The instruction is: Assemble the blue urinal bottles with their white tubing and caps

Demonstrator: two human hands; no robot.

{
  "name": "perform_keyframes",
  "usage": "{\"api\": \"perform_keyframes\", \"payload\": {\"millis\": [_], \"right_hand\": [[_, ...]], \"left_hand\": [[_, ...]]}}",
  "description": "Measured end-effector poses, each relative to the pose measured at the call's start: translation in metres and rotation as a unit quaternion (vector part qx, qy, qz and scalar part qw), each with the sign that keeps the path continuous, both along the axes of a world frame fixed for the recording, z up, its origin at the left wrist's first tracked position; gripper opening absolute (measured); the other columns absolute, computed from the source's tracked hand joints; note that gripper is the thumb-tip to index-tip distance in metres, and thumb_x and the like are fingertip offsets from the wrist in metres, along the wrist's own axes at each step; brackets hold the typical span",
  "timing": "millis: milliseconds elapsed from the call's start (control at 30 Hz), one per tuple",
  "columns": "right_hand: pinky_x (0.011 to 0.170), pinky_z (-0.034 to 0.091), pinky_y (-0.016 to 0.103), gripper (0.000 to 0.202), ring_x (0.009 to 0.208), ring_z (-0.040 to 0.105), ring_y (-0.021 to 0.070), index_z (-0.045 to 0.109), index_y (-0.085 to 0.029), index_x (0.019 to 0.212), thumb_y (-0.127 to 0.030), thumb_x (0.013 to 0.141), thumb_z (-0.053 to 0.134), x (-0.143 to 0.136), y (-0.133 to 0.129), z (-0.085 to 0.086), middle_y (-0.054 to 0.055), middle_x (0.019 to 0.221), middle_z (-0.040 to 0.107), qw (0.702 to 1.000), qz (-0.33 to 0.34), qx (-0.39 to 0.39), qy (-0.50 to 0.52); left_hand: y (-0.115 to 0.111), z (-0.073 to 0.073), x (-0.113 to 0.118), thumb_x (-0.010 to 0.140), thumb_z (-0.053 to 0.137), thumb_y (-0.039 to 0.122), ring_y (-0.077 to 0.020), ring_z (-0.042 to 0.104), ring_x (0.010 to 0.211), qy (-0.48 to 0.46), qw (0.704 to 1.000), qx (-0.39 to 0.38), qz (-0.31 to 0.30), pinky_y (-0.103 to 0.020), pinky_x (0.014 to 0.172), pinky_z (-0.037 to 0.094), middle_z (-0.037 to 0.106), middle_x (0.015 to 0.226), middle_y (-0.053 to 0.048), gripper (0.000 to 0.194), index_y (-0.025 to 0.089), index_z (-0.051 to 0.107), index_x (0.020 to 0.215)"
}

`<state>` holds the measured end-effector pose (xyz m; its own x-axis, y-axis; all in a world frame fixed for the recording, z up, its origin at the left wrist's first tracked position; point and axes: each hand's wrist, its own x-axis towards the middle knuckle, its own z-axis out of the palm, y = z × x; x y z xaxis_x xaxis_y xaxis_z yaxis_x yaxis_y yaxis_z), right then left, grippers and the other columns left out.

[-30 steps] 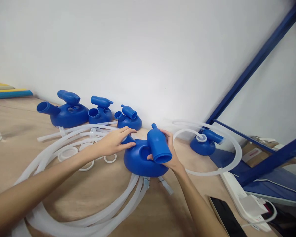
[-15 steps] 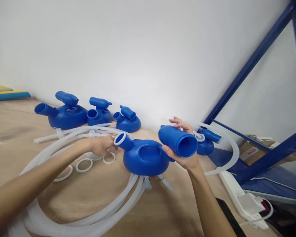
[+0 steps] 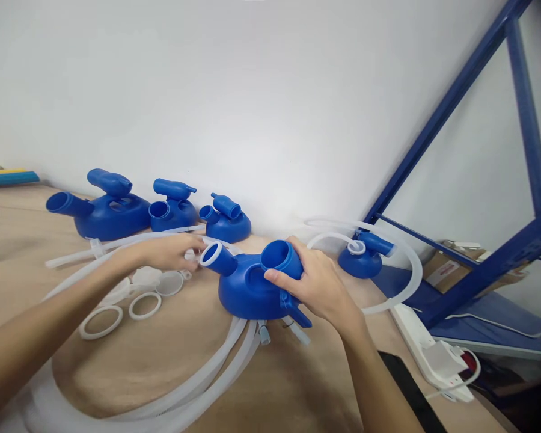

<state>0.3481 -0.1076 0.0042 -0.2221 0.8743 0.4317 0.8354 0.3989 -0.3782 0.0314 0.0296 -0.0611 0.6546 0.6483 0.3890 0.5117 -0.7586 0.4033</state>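
Note:
My right hand is wrapped round a blue plastic urinal cup. Its round mouth faces up and towards me, overlapping the right end of a blue urinal bottle. This bottle stands on the table, a white ring on the rim of its tilted spout. Left of the spout, my left hand pinches a small translucent white piece whose shape is mostly hidden by the fingers. Below that hand lie translucent caps and two loose white rings.
Three blue bottles with cups stand along the wall. Thick translucent hoses loop across the table, some under the near bottle. Further right are another blue bottle with a hose, a power strip, a black flat object and a blue metal frame.
My right hand has turned the cup's mouth upward and brought it left over the bottle. My left hand has lifted slightly; a ring that lay under its fingers no longer shows there.

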Motion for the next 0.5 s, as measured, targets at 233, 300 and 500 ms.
{"api": "perform_keyframes", "payload": {"millis": [233,300,500], "right_hand": [[0.067,0.045,0.035,0.042,0.079,0.069,0.0245,0.074,-0.028,0.098,-0.068,0.086,0.073,-0.009,0.003,-0.004,0.001,0.09,0.077,0.998,0.046,-0.036,0.022],[0.068,0.046,0.036,0.045,0.078,0.069,0.0258,0.074,-0.028,0.096,-0.07,0.08,0.077,-0.014,0.002,-0.004,0.002,0.088,0.076,0.998,0.044,-0.05,0.021],[0.086,0.05,0.039,0.055,0.094,0.071,0.028,0.076,-0.028,0.113,-0.064,0.073,0.086,-0.028,-0.01,0.003,0.002,0.1,0.078,0.993,0.077,-0.08,0.045]], "left_hand": [[-0.024,0.052,-0.001,0.079,0.079,0.057,-0.0307,0.074,0.107,-0.282,0.955,-0.063,0.063,-0.041,0.085,0.064,0.076,0.121,-0.012,0.042,0.021,0.058,0.075],[-0.049,0.052,0.02,0.082,0.079,0.054,-0.0314,0.073,0.113,-0.305,0.949,-0.079,-0.01,-0.042,0.089,0.064,0.074,0.126,-0.011,0.045,0.02,0.055,0.066],[-0.092,0.042,0.064,0.084,0.083,0.038,-0.0269,0.073,0.116,-0.251,0.955,-0.076,-0.139,-0.038,0.096,0.064,0.074,0.127,-0.011,0.032,0.019,0.072,0.107]]}}
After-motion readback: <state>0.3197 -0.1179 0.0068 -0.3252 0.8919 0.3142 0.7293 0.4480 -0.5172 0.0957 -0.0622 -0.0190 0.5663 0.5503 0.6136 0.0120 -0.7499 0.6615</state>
